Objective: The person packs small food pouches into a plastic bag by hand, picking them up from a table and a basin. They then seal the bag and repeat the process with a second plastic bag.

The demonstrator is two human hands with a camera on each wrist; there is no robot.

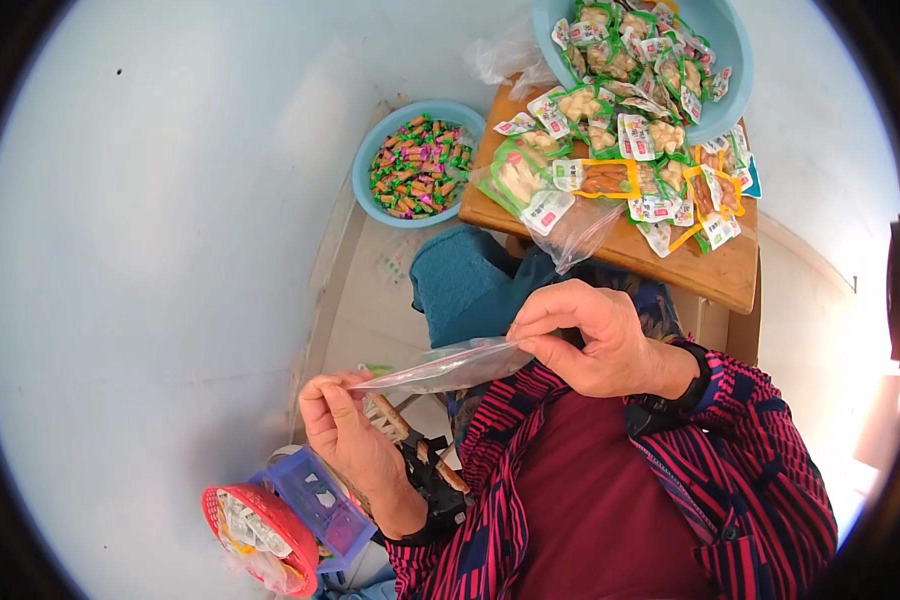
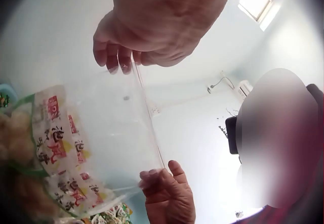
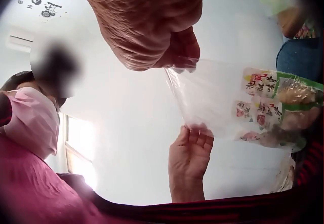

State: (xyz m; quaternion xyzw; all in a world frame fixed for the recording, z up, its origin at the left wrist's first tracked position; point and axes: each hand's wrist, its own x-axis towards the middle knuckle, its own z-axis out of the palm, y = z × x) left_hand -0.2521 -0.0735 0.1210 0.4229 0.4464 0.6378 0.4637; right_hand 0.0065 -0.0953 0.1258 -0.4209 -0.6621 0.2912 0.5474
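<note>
A clear plastic bag is stretched between both hands in front of the torso. My left hand pinches one corner of its top edge, and my right hand pinches the opposite corner between thumb and fingers. From the head the bag shows almost edge-on. In the left wrist view, small snack packets with red print and green edges lie in its lower part, while the upper part is see-through. The right wrist view has the same snack packets hanging at the bag's far end.
Ahead, a wooden stool bears loose snack packets and a blue basin heaped with more. Another blue basin holds small wrapped sticks. Low at the left are a red basket and a purple plastic box. A wall runs along the left.
</note>
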